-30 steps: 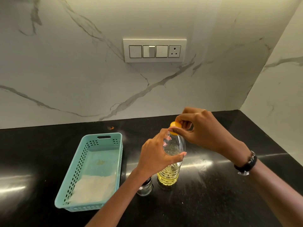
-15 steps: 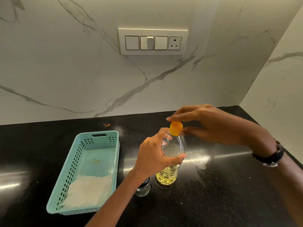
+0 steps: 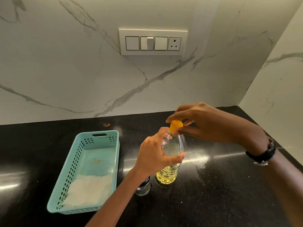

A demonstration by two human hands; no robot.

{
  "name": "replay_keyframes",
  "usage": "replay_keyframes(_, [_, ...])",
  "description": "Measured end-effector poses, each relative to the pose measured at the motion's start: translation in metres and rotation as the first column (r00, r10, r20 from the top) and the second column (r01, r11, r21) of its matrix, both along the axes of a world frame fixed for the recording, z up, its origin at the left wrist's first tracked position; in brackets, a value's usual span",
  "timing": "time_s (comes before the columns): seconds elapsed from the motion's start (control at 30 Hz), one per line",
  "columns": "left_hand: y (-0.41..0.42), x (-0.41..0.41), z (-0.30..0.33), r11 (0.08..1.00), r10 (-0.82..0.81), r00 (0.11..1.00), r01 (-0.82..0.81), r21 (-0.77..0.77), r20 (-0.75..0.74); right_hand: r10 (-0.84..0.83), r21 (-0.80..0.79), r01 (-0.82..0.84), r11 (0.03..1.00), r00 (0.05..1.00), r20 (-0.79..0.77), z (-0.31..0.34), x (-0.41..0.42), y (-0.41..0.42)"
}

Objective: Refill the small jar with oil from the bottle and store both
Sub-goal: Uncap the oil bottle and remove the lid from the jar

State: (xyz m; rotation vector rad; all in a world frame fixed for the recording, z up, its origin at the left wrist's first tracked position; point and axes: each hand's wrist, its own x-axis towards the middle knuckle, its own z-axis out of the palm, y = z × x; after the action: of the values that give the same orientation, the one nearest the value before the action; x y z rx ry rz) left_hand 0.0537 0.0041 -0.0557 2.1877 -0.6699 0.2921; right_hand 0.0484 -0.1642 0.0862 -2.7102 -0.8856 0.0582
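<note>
Right hand point(image 3: 211, 123) pinching the round yellow plastic cap point(image 3: 176, 126) between thumb and fingertips, right at the top of the clear ribbed plastic oil bottle point(image 3: 170, 159). Cannot tell whether that cap sits on the neck or has just lifted clear of it. Left hand point(image 3: 155, 154) wrapped round the bottle's upper shoulder, fingers curled across the front, steadying it upright on the black speckled stone counter point(image 3: 221, 194).

Bottle as landmark: pale yellow oil fills only its lower part. Small clear glass jar with a dark lid point(image 3: 143, 185) standing just beside the bottle's base, on its left, partly hidden under the left forearm and lid apparently not yet off. Teal perforated plastic basket point(image 3: 91, 169) further left of the bottle, holding something white at its near end. White switch panel point(image 3: 153, 41) on the marble wall behind and above the bottle.

Step in hand, judging by the grip: unscrewing the cap. To do it well: hold the shoulder firmly but without squeezing, since thin plastic will flex and push oil upward. Turn with the fingertips only, wrist loose. Lift the cap straight off and set it down to the right of the bottle, well apart from the jar. Next, open the jar before tilting anything.
</note>
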Motion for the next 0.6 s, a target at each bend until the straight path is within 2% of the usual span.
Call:
replay_keyframes(0.17, [0.003, -0.001, 0.004, 1.000, -0.004, 0.999, 0.005, 0.030, -0.038, 0.009, 0.078, -0.011, 0.997, 1.000, 0.017, -0.002, -0.004, -0.003])
replay_keyframes(0.27, [0.005, -0.005, 0.010, 0.997, -0.003, 0.995, 0.010, 0.076, -0.095, -0.022, 0.199, 0.009, 0.980, 0.998, 0.064, 0.000, -0.013, -0.009])
replay_keyframes(0.33, [0.008, -0.008, 0.011, 0.999, 0.007, 0.989, 0.001, 0.053, -0.148, -0.075, 0.323, 0.044, 0.945, 0.993, 0.086, -0.003, -0.026, -0.016])
replay_keyframes(0.43, [0.013, -0.023, 0.011, 0.981, 0.103, 0.976, -0.131, -0.142, -0.190, -0.170, 0.578, 0.134, 0.805, 0.985, 0.008, -0.026, -0.053, -0.024])
replay_keyframes(0.53, [0.015, -0.059, 0.008, 0.872, 0.234, 0.969, -0.244, -0.424, -0.076, -0.236, 0.720, 0.261, 0.643, 0.962, -0.137, -0.070, -0.080, -0.026])
replay_keyframes(0.6, [0.014, -0.087, 0.002, 0.872, 0.168, 0.979, -0.201, -0.447, -0.114, -0.287, 0.761, 0.336, 0.554, 0.936, -0.204, -0.107, -0.091, -0.022])
